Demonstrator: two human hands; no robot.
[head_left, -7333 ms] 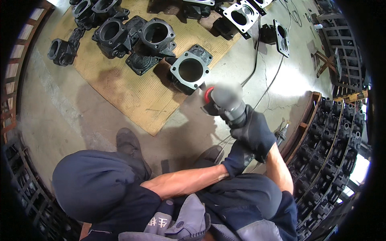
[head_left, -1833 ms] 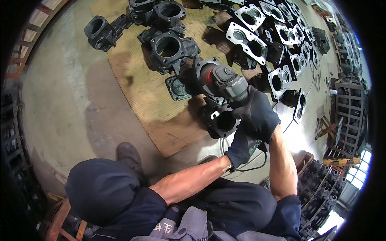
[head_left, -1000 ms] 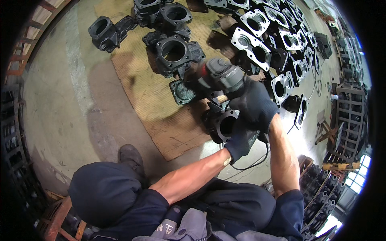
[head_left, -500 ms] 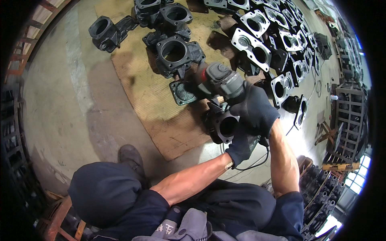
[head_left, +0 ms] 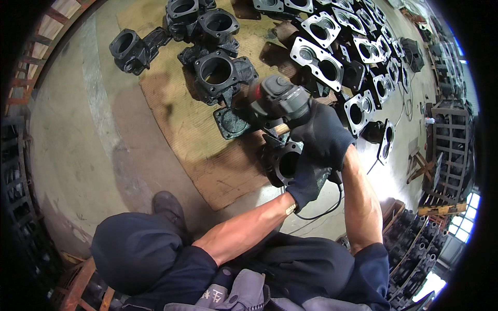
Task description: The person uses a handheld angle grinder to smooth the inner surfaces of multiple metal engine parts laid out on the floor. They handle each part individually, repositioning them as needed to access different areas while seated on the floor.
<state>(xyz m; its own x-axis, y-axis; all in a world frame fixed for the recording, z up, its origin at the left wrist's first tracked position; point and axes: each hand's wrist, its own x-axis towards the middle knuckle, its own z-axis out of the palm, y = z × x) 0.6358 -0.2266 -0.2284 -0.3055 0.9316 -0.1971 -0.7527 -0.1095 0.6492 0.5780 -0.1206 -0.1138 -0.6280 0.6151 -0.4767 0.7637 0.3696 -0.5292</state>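
Note:
My right hand (head_left: 326, 129), in a dark work glove, is wrapped round the body of an angle grinder (head_left: 282, 98). The gloved left hand (head_left: 307, 180) is closed lower down by the grinder's rear end, with its fingers partly hidden; it appears to grip there. A black cord (head_left: 332, 210) loops from that end. The grinder's head is over a dark cast-metal housing (head_left: 232, 122) with a square greenish flange, and its disc is blurred or hidden. Just below the tool, beside my left hand, is a round-bored casting (head_left: 287, 163).
Several dark castings (head_left: 215, 71) stand on a cardboard sheet (head_left: 171, 124) ahead. More castings with bright machined flanges (head_left: 317, 59) crowd the right. A lone casting (head_left: 129, 49) is at far left. Metal crates (head_left: 451, 140) and loaded racks (head_left: 415, 249) line the right side.
The castings and both hands have shifted slightly left in view, mostly as the view itself moved. My hands keep the same hold, with the grinder still over the greenish-flanged housing.

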